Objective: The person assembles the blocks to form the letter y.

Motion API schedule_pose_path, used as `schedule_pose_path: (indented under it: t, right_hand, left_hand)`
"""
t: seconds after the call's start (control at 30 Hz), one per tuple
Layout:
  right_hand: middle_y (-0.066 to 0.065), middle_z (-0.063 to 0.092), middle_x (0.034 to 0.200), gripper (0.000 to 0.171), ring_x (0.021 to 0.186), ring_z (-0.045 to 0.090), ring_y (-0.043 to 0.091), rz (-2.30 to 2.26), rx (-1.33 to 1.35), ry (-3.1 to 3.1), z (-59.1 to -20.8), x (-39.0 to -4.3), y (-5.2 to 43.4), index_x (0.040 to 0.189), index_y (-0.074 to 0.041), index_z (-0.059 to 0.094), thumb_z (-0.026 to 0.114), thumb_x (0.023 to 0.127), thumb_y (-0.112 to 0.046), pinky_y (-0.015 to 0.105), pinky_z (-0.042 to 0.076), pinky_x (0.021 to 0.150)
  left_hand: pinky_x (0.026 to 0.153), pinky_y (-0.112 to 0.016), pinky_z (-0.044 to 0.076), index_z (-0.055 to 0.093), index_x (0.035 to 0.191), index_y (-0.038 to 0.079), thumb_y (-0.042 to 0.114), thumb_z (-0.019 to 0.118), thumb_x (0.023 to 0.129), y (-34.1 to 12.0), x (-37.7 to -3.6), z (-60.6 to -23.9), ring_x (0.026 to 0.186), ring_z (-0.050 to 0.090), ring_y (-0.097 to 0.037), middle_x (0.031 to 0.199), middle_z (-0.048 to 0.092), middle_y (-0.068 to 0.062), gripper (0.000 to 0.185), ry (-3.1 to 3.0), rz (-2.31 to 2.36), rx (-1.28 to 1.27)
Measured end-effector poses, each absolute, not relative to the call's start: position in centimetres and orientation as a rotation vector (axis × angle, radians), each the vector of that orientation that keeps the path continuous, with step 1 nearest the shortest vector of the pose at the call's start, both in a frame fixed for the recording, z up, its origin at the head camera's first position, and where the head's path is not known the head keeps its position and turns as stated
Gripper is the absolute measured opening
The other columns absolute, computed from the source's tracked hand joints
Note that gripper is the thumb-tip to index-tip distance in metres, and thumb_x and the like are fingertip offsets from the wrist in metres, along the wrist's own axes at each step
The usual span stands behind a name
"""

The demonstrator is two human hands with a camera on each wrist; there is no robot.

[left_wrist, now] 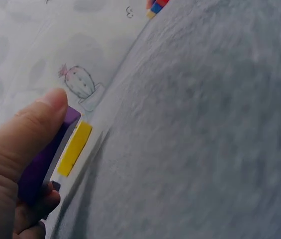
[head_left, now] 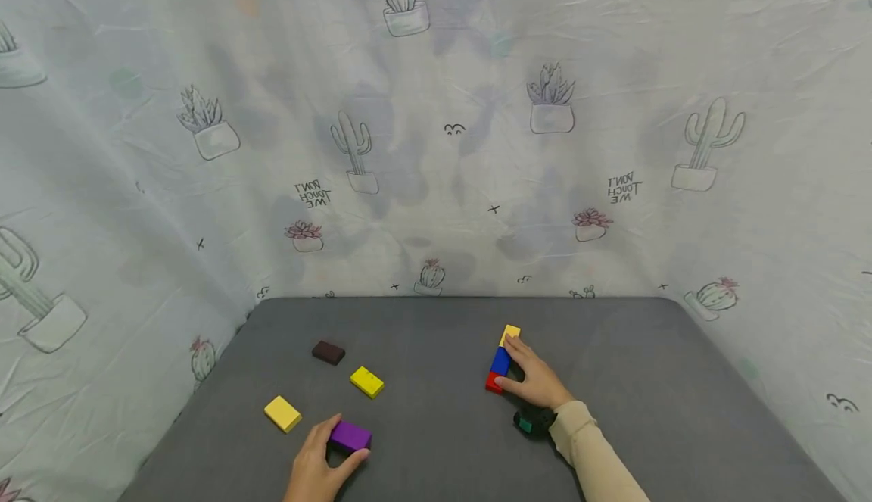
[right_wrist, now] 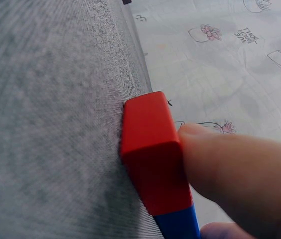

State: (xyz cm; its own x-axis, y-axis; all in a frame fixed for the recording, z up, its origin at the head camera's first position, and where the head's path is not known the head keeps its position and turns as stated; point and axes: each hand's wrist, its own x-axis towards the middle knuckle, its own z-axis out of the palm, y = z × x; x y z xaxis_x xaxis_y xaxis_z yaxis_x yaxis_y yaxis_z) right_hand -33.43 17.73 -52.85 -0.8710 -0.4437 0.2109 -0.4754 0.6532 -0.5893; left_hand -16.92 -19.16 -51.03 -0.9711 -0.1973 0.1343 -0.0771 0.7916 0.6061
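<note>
Three yellow blocks [head_left: 367, 381], one purple [head_left: 350, 435], brown [head_left: 328, 352], blue [head_left: 500, 361], red [head_left: 493, 383].

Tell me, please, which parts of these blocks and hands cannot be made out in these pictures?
- Purple block: near side hidden by the left hand, head view.
- Blue block: cut off by the bottom edge, right wrist view.
- Row's right side: covered by the right hand, head view.
- Dark block: too small to tell its colour.
</note>
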Motion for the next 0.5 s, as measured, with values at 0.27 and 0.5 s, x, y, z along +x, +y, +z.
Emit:
schedule_pose_path:
  t: [0.27,0.5]
  right_hand:
    - [0.018,0.027,0.154,0.08,0.142,0.022,0.04,1.012,0.789,-2.818,-52.7,-33.1,17.5,0.145,0.001,0.033,0.063,0.087,-0.045,0.06,0.026,0.109]
    - [0.017,0.025,0.155,0.08,0.143,0.019,0.038,1.045,0.786,-2.815,-52.7,-33.3,17.6,0.146,0.001,0.032,0.063,0.087,-0.044,0.06,0.025,0.11]
  left_hand:
    - [0.089,-0.05,0.049,0.055,0.127,0.0,0.049,0.077,0.072,-17.6,-17.2,-51.1,0.103,0.059,-0.033,0.115,0.058,-0.017,0.078,-2.813,-1.015,0.157]
    - [0.091,-0.052,0.048,0.054,0.129,0.001,0.05,0.076,0.073,-15.9,-18.3,-51.1,0.106,0.059,-0.033,0.118,0.057,-0.018,0.078,-2.819,-1.097,0.075]
